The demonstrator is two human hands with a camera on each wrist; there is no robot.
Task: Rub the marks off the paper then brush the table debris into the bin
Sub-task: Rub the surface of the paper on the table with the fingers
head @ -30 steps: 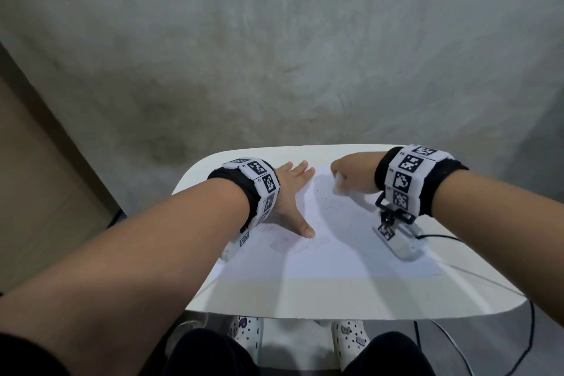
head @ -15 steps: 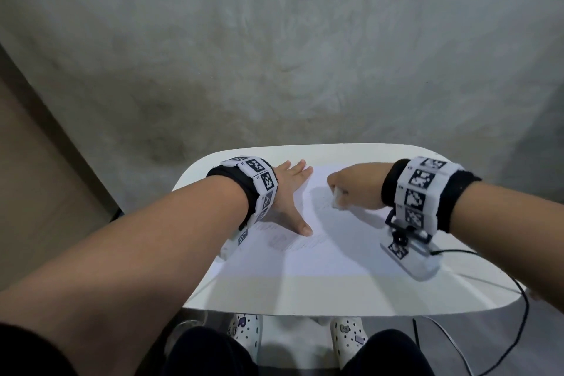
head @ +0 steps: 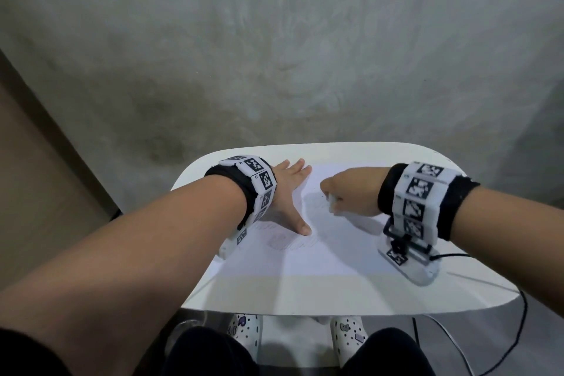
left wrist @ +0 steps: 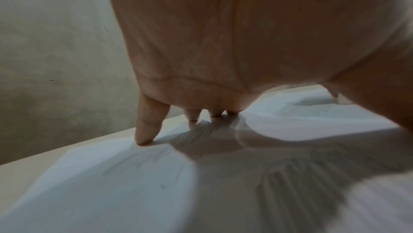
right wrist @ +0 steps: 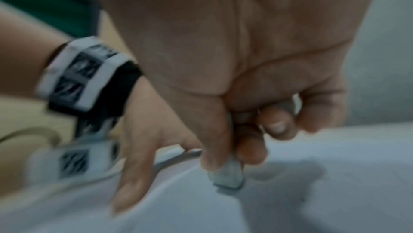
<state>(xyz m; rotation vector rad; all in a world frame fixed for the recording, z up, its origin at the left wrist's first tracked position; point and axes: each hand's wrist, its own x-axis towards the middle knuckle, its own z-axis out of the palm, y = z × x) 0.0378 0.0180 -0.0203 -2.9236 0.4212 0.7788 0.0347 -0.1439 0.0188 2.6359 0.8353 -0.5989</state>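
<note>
Paper (head: pixel 305 253) is seen lying flat on the white table (head: pixel 335 293), with faint pencil marks (head: pixel 293 243) showing near its lower left part. The sheet is pinned down by the left hand (head: pixel 287 192), whose fingers are spread straight and pressed flat; in the left wrist view the fingertips (left wrist: pixel 145 136) are seen touching the sheet near its far edge, and a grey scribble (left wrist: pixel 312 175) is made out close under the palm. A small white eraser (right wrist: pixel 226 175) is pinched between thumb and curled fingers of the right hand (head: pixel 351 195), and its lower end is set against the paper, just right of the left hand's spread fingers. In the head view only a sliver of the eraser (head: pixel 332 203) is caught below the knuckles. The right wrist picture is blurred, so finer detail of the grip cannot be told. Marker bands are worn on both wrists, and a black cable (head: pixel 451 256) is trailed off the table's right side. White clogs (head: pixel 244 330) are glimpsed beneath the near edge. Behind the table a grey wall (head: pixel 274 55) is seen. No bin is caught in any view.
</note>
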